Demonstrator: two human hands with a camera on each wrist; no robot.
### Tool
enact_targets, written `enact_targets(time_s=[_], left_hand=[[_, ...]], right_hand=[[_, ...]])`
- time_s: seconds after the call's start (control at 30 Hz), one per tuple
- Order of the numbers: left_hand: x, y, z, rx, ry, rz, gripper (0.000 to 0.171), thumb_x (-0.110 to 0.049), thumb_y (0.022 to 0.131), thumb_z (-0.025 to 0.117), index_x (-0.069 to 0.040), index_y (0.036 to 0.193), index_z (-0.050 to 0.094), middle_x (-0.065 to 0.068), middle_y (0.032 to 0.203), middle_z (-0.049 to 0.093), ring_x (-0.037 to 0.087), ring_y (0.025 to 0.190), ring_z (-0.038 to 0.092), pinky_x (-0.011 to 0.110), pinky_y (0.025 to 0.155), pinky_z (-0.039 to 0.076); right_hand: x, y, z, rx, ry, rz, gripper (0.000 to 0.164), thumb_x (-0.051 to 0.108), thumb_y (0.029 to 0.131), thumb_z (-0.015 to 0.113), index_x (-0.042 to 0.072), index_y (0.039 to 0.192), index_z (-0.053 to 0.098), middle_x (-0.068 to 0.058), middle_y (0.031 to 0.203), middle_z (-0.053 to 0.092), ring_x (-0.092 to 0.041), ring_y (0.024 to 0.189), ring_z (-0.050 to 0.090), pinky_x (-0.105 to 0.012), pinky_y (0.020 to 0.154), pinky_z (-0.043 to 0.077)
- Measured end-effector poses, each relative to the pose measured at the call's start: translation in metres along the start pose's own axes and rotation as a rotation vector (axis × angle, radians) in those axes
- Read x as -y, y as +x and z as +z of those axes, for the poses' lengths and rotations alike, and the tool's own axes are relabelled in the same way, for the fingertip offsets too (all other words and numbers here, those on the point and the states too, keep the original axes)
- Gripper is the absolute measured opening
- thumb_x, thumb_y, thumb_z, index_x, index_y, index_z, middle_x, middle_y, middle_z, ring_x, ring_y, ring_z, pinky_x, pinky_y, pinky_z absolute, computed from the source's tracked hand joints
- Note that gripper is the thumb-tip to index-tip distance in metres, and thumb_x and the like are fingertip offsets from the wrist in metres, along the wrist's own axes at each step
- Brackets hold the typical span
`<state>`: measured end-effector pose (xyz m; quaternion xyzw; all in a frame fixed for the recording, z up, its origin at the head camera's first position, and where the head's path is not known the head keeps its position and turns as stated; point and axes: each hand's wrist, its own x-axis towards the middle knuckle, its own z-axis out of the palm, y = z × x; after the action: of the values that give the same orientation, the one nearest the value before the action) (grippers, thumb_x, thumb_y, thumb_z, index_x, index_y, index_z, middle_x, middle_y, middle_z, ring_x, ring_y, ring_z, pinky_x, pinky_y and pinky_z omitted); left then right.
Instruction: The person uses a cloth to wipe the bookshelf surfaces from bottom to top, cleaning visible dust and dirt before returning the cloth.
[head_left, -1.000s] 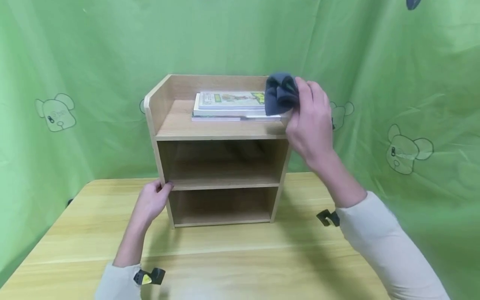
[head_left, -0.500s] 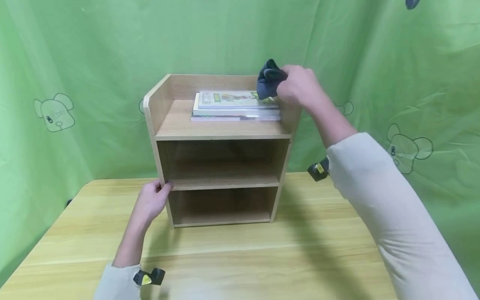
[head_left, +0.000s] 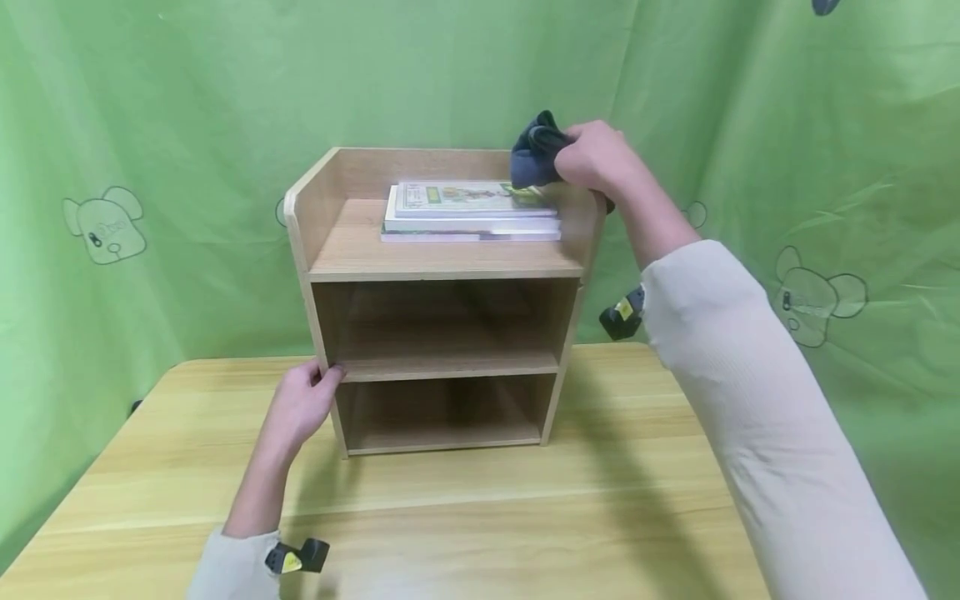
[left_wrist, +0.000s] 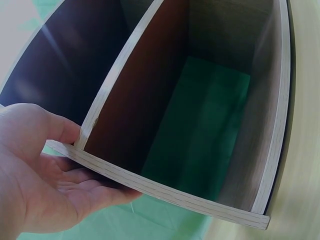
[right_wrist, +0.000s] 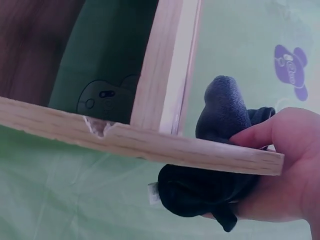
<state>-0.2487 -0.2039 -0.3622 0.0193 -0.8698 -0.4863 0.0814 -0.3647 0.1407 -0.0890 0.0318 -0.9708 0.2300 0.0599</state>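
Observation:
A small wooden shelf unit [head_left: 442, 273] stands upright on the table. My left hand [head_left: 298, 407] grips its left side panel; in the left wrist view the thumb lies inside by the middle shelf board [left_wrist: 116, 70] and the fingers lie along the outer face. At the top of the right side panel [right_wrist: 200, 152], my right hand [head_left: 592, 157] holds a dark blue-grey cloth [head_left: 534, 157]. The cloth is folded over that panel, bunched on both faces, with thumb on one side and fingers on the other. A small white tag [right_wrist: 153, 193] sticks out of it.
Several stacked books [head_left: 472, 208] lie on the top shelf, left of the cloth. The wooden table [head_left: 465, 525] spreads out in front. A green curtain [head_left: 465, 75] with animal-head drawings hangs behind. One chip [right_wrist: 98, 126] marks the panel's edge.
My right hand has moved up and back with the cloth, from in front of the top shelf's right side to the right panel's upper edge. The left hand stays put.

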Motion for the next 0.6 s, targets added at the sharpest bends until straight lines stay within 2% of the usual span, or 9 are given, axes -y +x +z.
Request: enact_targets(time_s=[0.1, 0.4, 0.5, 0.6], left_hand=[[0.001, -0.001, -0.001, -0.011, 0.013, 0.010, 0.032, -0.031, 0.104, 0.049, -0.006, 0.085, 0.056, 0.000, 0.067, 0.044, 0.015, 0.061, 0.041, 0.029, 0.051, 0.037], [0.001, -0.001, -0.002, -0.011, 0.011, 0.003, 0.033, -0.031, 0.104, 0.048, -0.006, 0.086, 0.056, 0.000, 0.067, 0.044, 0.016, 0.061, 0.041, 0.030, 0.052, 0.038], [0.001, 0.000, -0.001, -0.009, 0.009, 0.006, 0.033, -0.031, 0.105, 0.048, -0.006, 0.085, 0.055, 0.000, 0.067, 0.045, 0.016, 0.061, 0.042, 0.030, 0.052, 0.038], [0.000, 0.000, -0.002, -0.011, 0.005, 0.003, 0.033, -0.031, 0.104, 0.048, -0.006, 0.085, 0.055, 0.000, 0.068, 0.045, 0.016, 0.062, 0.042, 0.030, 0.053, 0.038]], right_hand=[[0.000, -0.005, 0.000, 0.004, -0.008, -0.024, 0.057, 0.007, 0.086, 0.044, 0.009, 0.143, 0.052, -0.020, 0.134, 0.054, -0.029, 0.095, 0.049, -0.036, 0.062, 0.048], [-0.007, -0.036, -0.007, 0.016, -0.050, -0.088, 0.059, 0.006, 0.086, 0.045, 0.010, 0.144, 0.053, -0.020, 0.127, 0.057, -0.032, 0.094, 0.051, -0.040, 0.071, 0.046], [-0.012, -0.051, -0.008, -0.008, -0.047, -0.117, 0.053, 0.007, 0.087, 0.045, 0.009, 0.139, 0.056, -0.021, 0.125, 0.059, -0.033, 0.094, 0.051, -0.040, 0.070, 0.046], [-0.017, -0.065, -0.004, -0.072, -0.041, -0.160, 0.049, 0.010, 0.090, 0.044, 0.009, 0.137, 0.058, -0.022, 0.126, 0.062, -0.035, 0.096, 0.052, -0.040, 0.068, 0.045]])
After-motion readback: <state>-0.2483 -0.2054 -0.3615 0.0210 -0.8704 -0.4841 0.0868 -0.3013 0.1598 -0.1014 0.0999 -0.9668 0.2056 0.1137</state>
